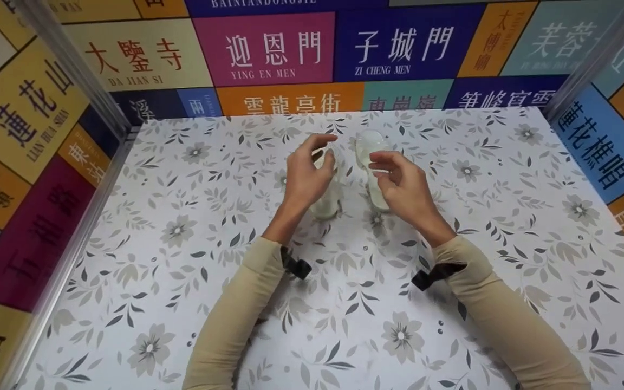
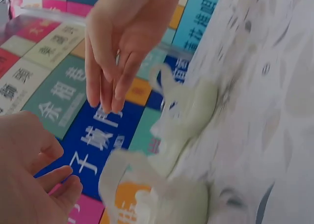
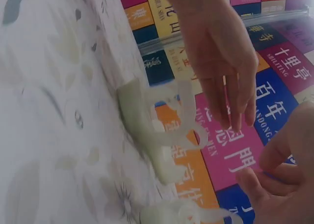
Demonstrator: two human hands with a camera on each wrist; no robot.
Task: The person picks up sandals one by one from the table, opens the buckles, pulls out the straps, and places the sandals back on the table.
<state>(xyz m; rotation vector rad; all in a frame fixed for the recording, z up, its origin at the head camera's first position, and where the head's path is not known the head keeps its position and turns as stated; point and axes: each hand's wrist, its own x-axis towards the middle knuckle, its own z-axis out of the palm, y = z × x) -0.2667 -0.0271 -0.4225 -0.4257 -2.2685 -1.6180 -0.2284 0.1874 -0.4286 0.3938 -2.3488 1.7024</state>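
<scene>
Two pale green, see-through sandals with straps stand side by side on the table. The left sandal is partly covered by my left hand in the head view; its strap shows in the right wrist view. My right hand hovers over the inner part of the right sandal. From the left wrist view, both hands are above the sandals, apart from them, with fingers loosely bent and nothing between them. That view also shows the right sandal upright.
A white tablecloth with grey flowers and leaves covers the table. Panels of coloured blocks with lettering stand along the back and both sides. Dark wrist straps with small cameras sit at both cuffs.
</scene>
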